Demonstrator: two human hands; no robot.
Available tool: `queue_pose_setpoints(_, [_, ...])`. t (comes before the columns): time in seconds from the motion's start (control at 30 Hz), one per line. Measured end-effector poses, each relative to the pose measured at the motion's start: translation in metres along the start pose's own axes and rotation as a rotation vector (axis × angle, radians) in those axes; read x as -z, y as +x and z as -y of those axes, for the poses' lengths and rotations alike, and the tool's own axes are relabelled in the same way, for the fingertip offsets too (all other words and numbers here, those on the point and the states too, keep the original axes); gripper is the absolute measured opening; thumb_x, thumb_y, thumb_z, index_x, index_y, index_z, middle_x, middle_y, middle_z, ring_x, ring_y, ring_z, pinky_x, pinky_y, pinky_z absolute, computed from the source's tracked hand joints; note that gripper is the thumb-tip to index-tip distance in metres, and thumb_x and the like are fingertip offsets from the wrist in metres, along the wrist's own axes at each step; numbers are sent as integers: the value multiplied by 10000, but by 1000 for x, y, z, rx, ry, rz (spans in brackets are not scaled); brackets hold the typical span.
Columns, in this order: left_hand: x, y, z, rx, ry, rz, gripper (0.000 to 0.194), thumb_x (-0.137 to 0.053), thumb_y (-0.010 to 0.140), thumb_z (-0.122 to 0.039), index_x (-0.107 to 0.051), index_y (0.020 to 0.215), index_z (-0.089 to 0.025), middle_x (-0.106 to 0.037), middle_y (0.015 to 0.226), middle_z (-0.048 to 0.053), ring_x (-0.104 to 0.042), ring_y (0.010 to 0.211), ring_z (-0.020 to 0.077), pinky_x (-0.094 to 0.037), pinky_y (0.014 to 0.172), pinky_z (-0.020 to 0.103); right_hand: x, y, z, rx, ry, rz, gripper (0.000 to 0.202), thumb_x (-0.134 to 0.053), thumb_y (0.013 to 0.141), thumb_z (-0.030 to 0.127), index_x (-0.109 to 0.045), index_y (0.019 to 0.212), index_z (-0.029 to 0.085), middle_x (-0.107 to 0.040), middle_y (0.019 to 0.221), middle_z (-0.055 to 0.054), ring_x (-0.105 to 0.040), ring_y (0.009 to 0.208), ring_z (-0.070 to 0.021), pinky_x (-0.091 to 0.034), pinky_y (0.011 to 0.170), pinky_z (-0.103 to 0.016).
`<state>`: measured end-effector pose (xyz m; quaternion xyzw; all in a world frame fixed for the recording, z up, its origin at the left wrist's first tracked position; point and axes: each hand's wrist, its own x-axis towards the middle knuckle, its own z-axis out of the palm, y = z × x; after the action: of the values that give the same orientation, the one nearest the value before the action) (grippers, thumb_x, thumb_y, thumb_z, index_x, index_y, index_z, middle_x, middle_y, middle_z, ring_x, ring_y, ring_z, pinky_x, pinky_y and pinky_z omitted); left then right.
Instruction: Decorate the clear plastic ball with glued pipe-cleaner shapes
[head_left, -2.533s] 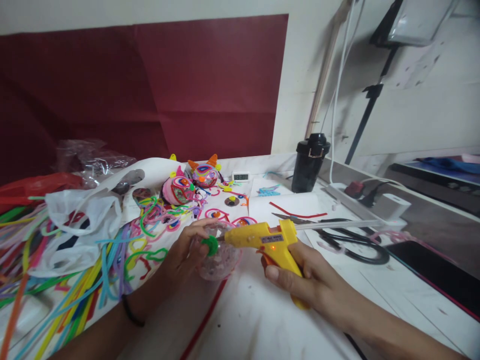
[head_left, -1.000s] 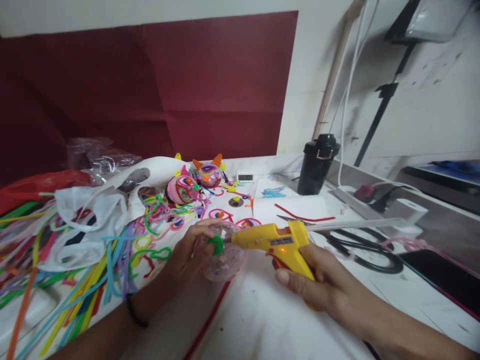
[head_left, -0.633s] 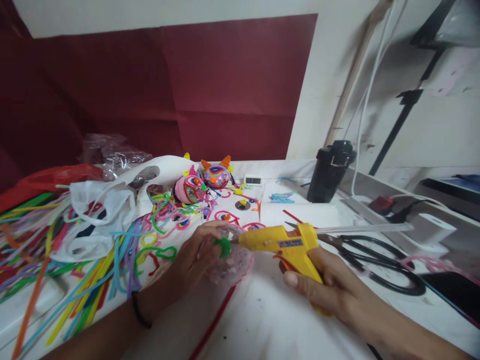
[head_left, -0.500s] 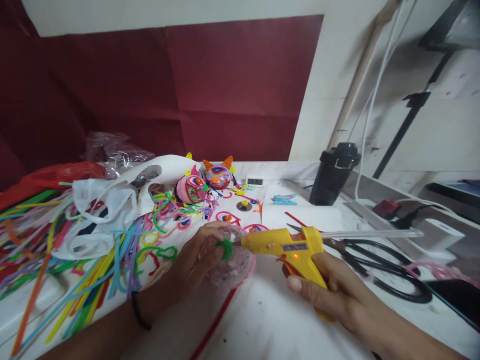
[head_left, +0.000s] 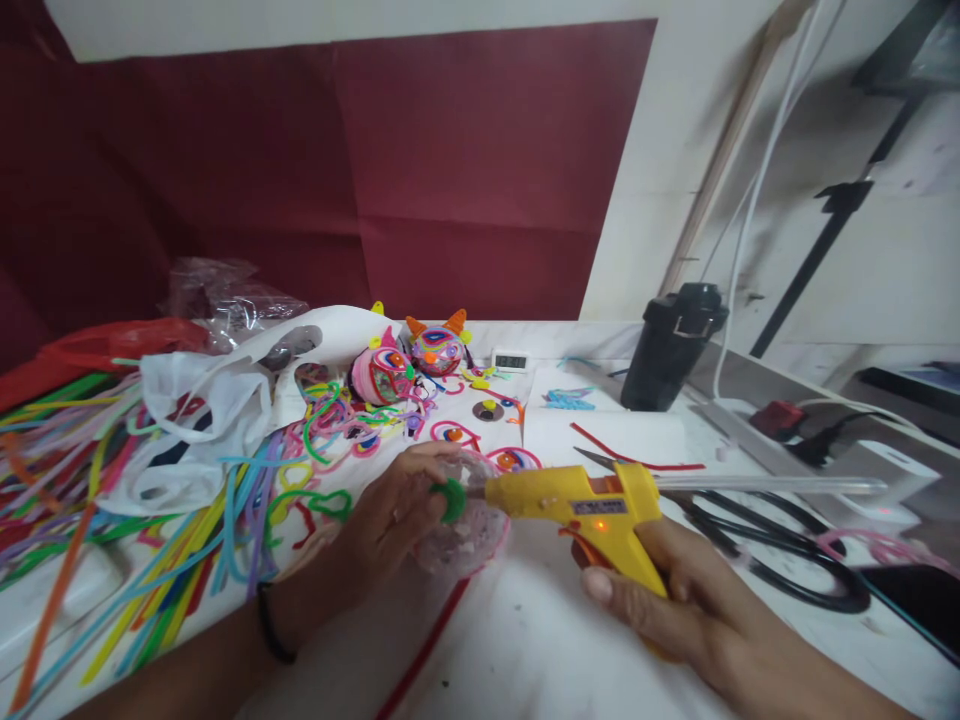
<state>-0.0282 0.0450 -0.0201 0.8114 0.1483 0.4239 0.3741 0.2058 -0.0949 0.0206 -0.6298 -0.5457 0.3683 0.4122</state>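
Head view: the left hand (head_left: 390, 515) cups a clear ball (head_left: 465, 525) low over the white counter (head_left: 525, 640), its fingers pinning a green disc (head_left: 452, 499) against the ball. The right hand (head_left: 675, 595) is clenched around the grip of a yellow glue gun (head_left: 577, 495), nozzle touching the ball just beside the disc, a clear glue stick jutting from its rear. Black scissors (head_left: 780, 570) lie just behind the gun. Coloured pipe cleaners (head_left: 187, 540) sprawl to the left; two decorated balls (head_left: 409, 365) and a black cup (head_left: 671, 345) stand farther back.

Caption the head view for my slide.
Right hand aims yellow glue gun at green coil on clear ball held by left hand.
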Motion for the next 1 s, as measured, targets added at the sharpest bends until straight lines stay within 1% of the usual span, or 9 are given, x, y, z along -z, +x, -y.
queue_pose_setpoints(0.1, [0, -1, 0, 5, 24, 9, 143, -465, 989, -280, -533, 1112, -305, -548, 1349, 59, -503, 1270, 267, -406, 1049, 463, 2, -1, -1, -10, -30, 19, 421, -620, 768, 626, -653, 815, 209, -425, 646, 29, -354, 555, -119, -249, 469, -248])
queue_pose_setpoints(0.2, [0, -1, -2, -16, 51, -2, 127, -461, 992, -266, -528, 1096, -293, -561, 1336, 56, -500, 1274, 255, -389, 1064, 445, 2, -1, -1, -29, -34, 39, 453, -612, 764, 656, -642, 811, 206, -418, 651, 29, -351, 547, -115, -246, 461, -246])
queue_pose_setpoints(0.37, [0, 0, -3, -19, 99, -27, 146, -460, 990, -263, -532, 1111, -303, -574, 1324, 54, -516, 1256, 246, -408, 1054, 435, 3, -1, -3, 10, -52, 36, 479, -582, 775, 690, -626, 772, 213, -382, 620, 30, -343, 539, -122, -247, 455, -252])
queue_pose_setpoints(0.5, [0, 0, -1, -12, 53, -10, 156, -444, 993, -267, -535, 1112, -310, -558, 1342, 57, -508, 1267, 265, -412, 1048, 468, 7, 3, -9, 46, -80, 126, 480, -536, 816, 689, -626, 828, 218, -399, 636, 23, -365, 534, -126, -264, 435, -246])
queue_pose_setpoints(0.6, [0, 1, -1, 6, 44, -6, 155, -437, 997, -264, -529, 1112, -311, -549, 1346, 61, -501, 1269, 269, -379, 1070, 495, 9, 4, -11, 61, -106, 147, 478, -525, 831, 681, -619, 828, 213, -418, 653, 17, -374, 542, -124, -282, 440, -240])
queue_pose_setpoints(0.73, [0, 0, -1, 11, 27, -4, 153, -437, 997, -273, -527, 1116, -308, -547, 1349, 70, -505, 1270, 282, -377, 1065, 502, 7, 3, -6, 47, 4, 130, 453, -582, 804, 662, -614, 808, 210, -462, 674, 14, -399, 570, -123, -319, 477, -238])
queue_pose_setpoints(0.87, [2, -1, 2, 5, 21, -10, 158, -461, 989, -253, -525, 1121, -313, -544, 1358, 58, -495, 1277, 270, -380, 1052, 461, 5, 2, -1, -5, 169, 104, 448, -654, 755, 644, -648, 877, 213, -537, 718, -1, -449, 602, -133, -345, 501, -237])
queue_pose_setpoints(0.93, [1, 0, 2, 5, 9, -13, 156, -469, 987, -250, -535, 1117, -307, -540, 1364, 57, -485, 1284, 263, -378, 1056, 444, 7, 3, -2, 0, 217, 115, 442, -670, 750, 625, -666, 917, 215, -586, 776, -20, -482, 639, -146, -363, 523, -241])
queue_pose_setpoints(1.0, [1, 1, 2, 0, -15, -14, 152, -472, 985, -254, -545, 1113, -295, -543, 1362, 66, -488, 1280, 270, -381, 1058, 452, 9, 6, -5, 30, 240, 157, 430, -670, 753, 607, -678, 929, 215, -623, 834, -40, -518, 694, -170, -387, 557, -252])
